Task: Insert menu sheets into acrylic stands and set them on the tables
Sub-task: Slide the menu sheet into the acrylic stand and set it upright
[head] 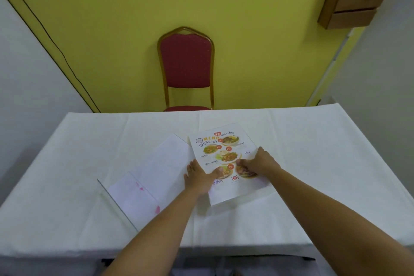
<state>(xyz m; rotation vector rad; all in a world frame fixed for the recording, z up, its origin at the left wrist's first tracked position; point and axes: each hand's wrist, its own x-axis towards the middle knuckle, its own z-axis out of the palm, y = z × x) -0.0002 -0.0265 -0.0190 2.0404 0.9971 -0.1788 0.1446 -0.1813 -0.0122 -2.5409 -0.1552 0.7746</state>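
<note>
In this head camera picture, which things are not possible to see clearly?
- Colourful printed menu sheet, head view: the small dish names and prices are blurred.
- Its lower middle: covered by the left hand and right hand.
- Red padded chair: seat and legs hidden behind the white-clothed table.
- Clear acrylic stand: its outline is barely visible because it is transparent.

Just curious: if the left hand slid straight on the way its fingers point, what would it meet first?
Probably only more of the menu sheet that the left hand already grips, then bare tablecloth.
</note>
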